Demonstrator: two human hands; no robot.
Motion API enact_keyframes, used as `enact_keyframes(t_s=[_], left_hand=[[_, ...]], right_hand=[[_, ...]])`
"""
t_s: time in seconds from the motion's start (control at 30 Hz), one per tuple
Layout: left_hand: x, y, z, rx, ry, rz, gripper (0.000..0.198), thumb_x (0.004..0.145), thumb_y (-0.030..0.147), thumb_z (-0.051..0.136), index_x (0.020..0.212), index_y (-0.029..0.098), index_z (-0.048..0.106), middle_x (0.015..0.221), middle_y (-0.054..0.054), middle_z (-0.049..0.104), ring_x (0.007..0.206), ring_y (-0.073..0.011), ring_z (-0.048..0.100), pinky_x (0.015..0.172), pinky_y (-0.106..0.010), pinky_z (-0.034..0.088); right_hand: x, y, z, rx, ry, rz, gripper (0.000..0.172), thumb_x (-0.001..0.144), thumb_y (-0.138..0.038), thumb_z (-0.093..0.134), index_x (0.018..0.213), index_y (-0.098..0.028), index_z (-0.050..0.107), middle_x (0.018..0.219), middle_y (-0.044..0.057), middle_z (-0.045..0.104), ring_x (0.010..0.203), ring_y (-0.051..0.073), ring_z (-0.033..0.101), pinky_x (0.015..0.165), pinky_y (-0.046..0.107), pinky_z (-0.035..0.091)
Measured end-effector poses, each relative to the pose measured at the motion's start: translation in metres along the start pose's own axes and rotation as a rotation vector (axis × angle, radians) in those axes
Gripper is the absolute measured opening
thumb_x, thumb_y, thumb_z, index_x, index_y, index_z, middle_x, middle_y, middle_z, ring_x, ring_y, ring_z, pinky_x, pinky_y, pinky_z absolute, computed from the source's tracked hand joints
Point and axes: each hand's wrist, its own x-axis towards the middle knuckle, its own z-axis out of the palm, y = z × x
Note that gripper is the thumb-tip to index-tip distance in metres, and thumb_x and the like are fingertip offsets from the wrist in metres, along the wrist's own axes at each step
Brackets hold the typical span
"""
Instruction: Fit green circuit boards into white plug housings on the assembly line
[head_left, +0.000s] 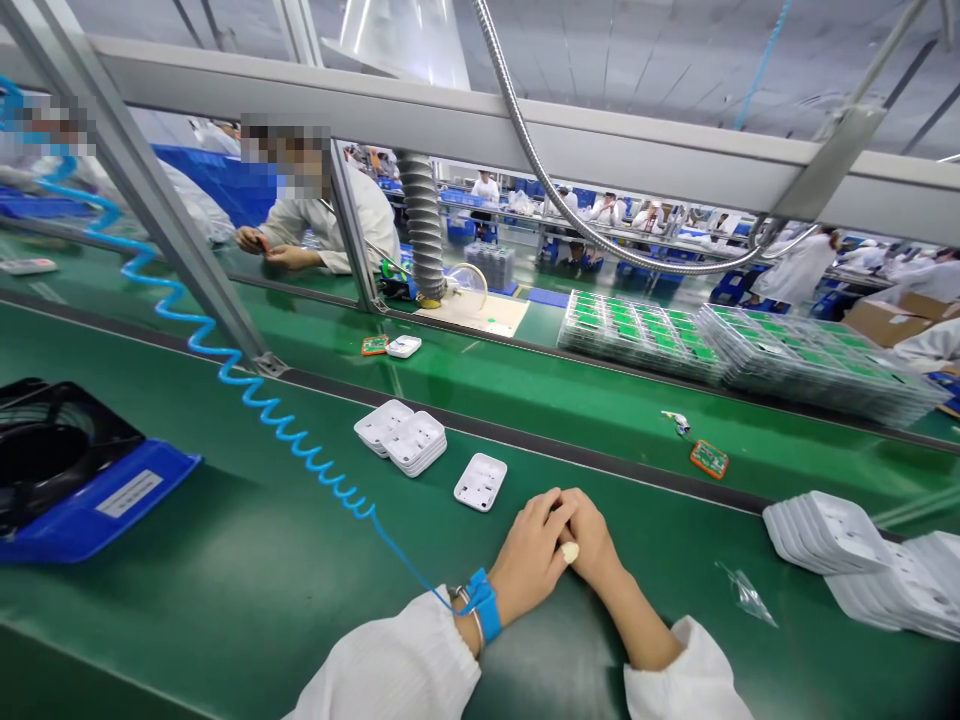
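**Two-Hand Position at the Green Work Surface**

The left hand and the right hand meet over the work surface, fingers bent and overlapping. Whether either hand encloses an item cannot be determined. One digit carries a cream-coloured cover. A blue wrist strap, connected to a coiled blue cord, encircles the left wrist.

A single white shell lies flat just beyond the hands and to their left, apart from both. Two adjoining shell stacks stand farther left. Additional nested shells lean in rows at the right; a clear plastic piece lies between these and the right hand. Beyond the dark rail, an orange-edged circuit board lies near a small wired part. A black fan with a blue base occupies the left side.
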Motion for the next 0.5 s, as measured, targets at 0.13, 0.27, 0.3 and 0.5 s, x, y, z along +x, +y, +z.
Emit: enact_keyframes(t_s=[0.13, 0.27, 0.3, 0.5], left_hand=[[0.0, 0.0, 0.0, -0.01, 0.008, 0.007, 0.049, 0.085, 0.023, 0.046, 0.133, 0.022, 0.037, 0.136, -0.011, 0.037, 0.124, -0.026, 0.036, 0.101, -0.048, 0.035], [0.0, 0.001, -0.001, -0.016, 0.006, 0.02, 0.05, 0.084, 0.022, 0.046, 0.133, 0.023, 0.037, 0.135, -0.011, 0.037, 0.123, -0.0266, 0.036, 0.101, -0.049, 0.035], [0.0, 0.0, 0.0, -0.014, 0.001, 0.018, 0.051, 0.084, 0.022, 0.046, 0.134, 0.023, 0.036, 0.136, -0.011, 0.037, 0.123, -0.0266, 0.037, 0.101, -0.049, 0.035], [-0.003, -0.005, 0.005, 0.039, -0.033, -0.074, 0.053, 0.083, 0.023, 0.048, 0.134, 0.019, 0.034, 0.135, -0.012, 0.039, 0.122, -0.0269, 0.038, 0.1, -0.047, 0.035]], right_hand=[[0.0, 0.0, 0.001, -0.001, 0.013, -0.009, 0.016, 0.087, -0.026, 0.039, 0.088, -0.02, 0.053, 0.081, 0.004, 0.056, 0.074, 0.017, 0.052, 0.066, 0.03, 0.044], [0.0, 0.001, 0.001, -0.013, -0.012, -0.007, 0.018, 0.088, -0.026, 0.037, 0.088, -0.02, 0.054, 0.081, 0.004, 0.057, 0.074, 0.016, 0.053, 0.067, 0.03, 0.045], [0.0, 0.005, -0.001, -0.018, -0.018, -0.015, 0.019, 0.088, -0.026, 0.037, 0.09, -0.021, 0.055, 0.083, 0.004, 0.058, 0.077, 0.017, 0.054, 0.07, 0.031, 0.046], [0.014, 0.074, -0.046, -0.216, 0.199, 0.188, 0.027, 0.084, -0.028, 0.041, 0.103, -0.016, 0.055, 0.096, 0.008, 0.061, 0.084, 0.019, 0.058, 0.079, 0.034, 0.046]])
